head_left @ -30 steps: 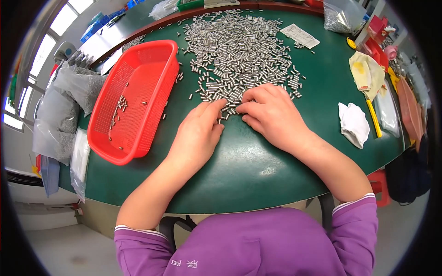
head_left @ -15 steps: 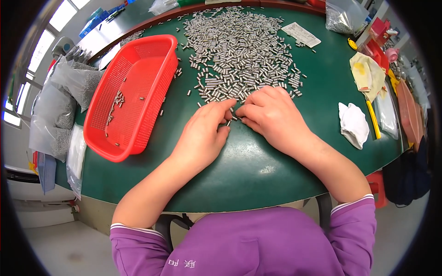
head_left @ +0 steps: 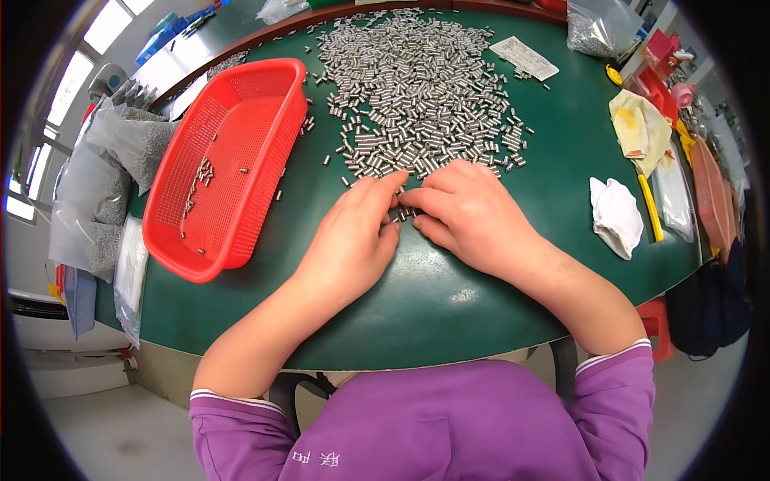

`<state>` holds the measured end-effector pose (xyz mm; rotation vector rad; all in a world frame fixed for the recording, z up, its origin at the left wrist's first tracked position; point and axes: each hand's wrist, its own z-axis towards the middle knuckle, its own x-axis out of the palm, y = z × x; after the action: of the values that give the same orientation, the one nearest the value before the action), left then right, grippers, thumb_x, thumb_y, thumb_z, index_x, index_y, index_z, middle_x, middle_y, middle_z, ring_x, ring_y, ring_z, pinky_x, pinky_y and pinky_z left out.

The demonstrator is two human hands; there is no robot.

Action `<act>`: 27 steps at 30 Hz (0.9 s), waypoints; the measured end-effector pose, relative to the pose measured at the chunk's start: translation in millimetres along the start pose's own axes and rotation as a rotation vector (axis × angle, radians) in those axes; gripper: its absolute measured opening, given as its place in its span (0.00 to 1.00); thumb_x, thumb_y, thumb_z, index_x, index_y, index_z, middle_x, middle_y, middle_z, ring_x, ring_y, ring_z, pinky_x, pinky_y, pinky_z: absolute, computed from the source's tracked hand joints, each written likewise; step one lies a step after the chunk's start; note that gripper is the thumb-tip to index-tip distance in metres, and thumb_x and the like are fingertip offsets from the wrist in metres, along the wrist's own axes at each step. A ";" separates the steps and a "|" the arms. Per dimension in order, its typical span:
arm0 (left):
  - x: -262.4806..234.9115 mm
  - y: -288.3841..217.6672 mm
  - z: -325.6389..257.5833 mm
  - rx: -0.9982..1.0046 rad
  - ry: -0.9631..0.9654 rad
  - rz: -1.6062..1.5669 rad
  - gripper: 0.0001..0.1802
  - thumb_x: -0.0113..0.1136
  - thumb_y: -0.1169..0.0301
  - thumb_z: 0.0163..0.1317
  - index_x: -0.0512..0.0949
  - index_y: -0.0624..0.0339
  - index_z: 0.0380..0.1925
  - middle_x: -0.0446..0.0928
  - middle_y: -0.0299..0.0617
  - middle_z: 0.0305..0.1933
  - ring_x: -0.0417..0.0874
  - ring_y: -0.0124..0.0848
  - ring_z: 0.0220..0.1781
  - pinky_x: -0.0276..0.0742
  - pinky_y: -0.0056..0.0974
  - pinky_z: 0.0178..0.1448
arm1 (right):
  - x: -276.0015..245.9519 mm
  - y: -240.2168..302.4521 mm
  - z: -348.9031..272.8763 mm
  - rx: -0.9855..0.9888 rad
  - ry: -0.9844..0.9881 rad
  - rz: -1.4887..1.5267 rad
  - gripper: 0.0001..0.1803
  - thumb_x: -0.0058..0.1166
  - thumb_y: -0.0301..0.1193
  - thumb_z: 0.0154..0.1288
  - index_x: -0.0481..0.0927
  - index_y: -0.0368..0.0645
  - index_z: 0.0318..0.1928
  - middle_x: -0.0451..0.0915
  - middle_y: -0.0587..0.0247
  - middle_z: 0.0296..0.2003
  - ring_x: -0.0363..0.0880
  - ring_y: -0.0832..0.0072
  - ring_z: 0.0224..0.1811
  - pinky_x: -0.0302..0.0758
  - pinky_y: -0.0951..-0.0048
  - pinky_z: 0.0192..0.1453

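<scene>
Bright, even daylight from windows (head_left: 48, 104) at upper left, blown out white. Soft glare patch on green table (head_left: 465, 297) near front edge. Shadows faint. Strong fisheye bending toward rim, black vignette around. Centre sharp, edges slightly soft.

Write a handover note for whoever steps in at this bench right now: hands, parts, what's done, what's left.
Left hand: palm down on the green table, fingertips at the near edge of the pile of small metal pins; grip unclear.
Right hand: palm down, fingertips meeting the left over a few pins; grip unclear.
Parts: the pile spreads across the table's far half. The red mesh basket sits to the left, apart from the hands.
Done: only a few pins lie in the basket.
Left: nearly the whole pile is on the table.
</scene>
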<state>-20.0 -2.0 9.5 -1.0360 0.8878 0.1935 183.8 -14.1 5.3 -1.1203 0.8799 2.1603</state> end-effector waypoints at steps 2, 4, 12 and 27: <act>0.4 -0.8 -0.6 -0.027 -0.033 0.038 0.35 0.62 0.85 0.56 0.68 0.60 0.66 0.74 0.42 0.46 0.78 0.31 0.40 0.79 0.35 0.47 | 1.8 0.1 -0.3 0.004 -0.001 0.027 0.14 0.65 0.29 0.56 0.84 0.46 0.45 0.79 0.65 0.37 0.76 0.64 0.44 0.72 0.63 0.50; 0.5 -2.4 0.2 -0.048 -0.034 -0.006 0.35 0.62 0.85 0.56 0.68 0.60 0.66 0.75 0.42 0.46 0.78 0.30 0.39 0.79 0.34 0.47 | 3.6 -1.9 -0.2 0.007 0.001 0.041 0.13 0.65 0.29 0.56 0.84 0.46 0.44 0.79 0.65 0.37 0.76 0.64 0.44 0.73 0.62 0.50; 0.0 -3.7 1.4 -0.157 0.032 -0.142 0.36 0.65 0.85 0.55 0.67 0.62 0.67 0.77 0.40 0.43 0.79 0.27 0.40 0.79 0.32 0.48 | 2.7 -2.2 -2.7 0.020 0.033 0.103 0.10 0.66 0.28 0.55 0.84 0.44 0.39 0.79 0.63 0.35 0.77 0.63 0.43 0.74 0.61 0.50; -11.6 0.9 -1.9 -0.111 -0.022 -0.036 0.38 0.48 0.88 0.60 0.57 0.61 0.73 0.76 0.41 0.38 0.78 0.26 0.36 0.77 0.31 0.44 | -7.1 -0.7 -7.3 0.059 0.016 0.095 0.09 0.54 0.21 0.53 0.83 0.47 0.34 0.77 0.66 0.33 0.75 0.62 0.44 0.70 0.60 0.50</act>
<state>-29.1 -0.1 16.9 -1.1504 0.8456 0.2253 191.4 -20.3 7.9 -1.0880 1.0163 2.1885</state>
